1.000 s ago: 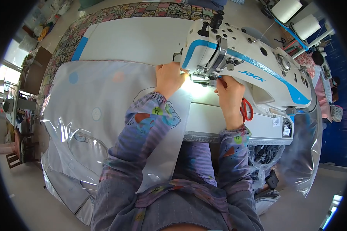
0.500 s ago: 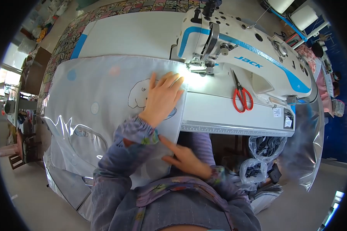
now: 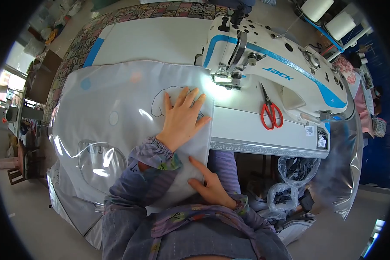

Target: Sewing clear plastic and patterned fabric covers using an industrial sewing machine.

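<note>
A glossy clear plastic sheet over pale cloth (image 3: 112, 95), printed with dots and a line-drawn animal, lies across the sewing table and hangs toward my lap. My left hand (image 3: 184, 119) rests flat on it, fingers spread over the drawing near the right edge. Lower along that edge is my right hand (image 3: 212, 187), its index finger and thumb apart on the sheet; its other fingers are hidden. The sheet's far right corner reaches the lit needle area of a white and blue sewing machine (image 3: 286, 65).
Red-handled scissors (image 3: 271, 116) lie on the table right of the needle. A ruler strip (image 3: 255, 147) runs along its front edge. Plastic bags of dark strips (image 3: 297, 167) sit below on the right. White thread cones (image 3: 340, 27) stand behind the machine.
My left hand has slid slightly nearer to me, its fingers spread wider. The sheet has shifted a little right, and my right hand has moved slightly right with its edge.
</note>
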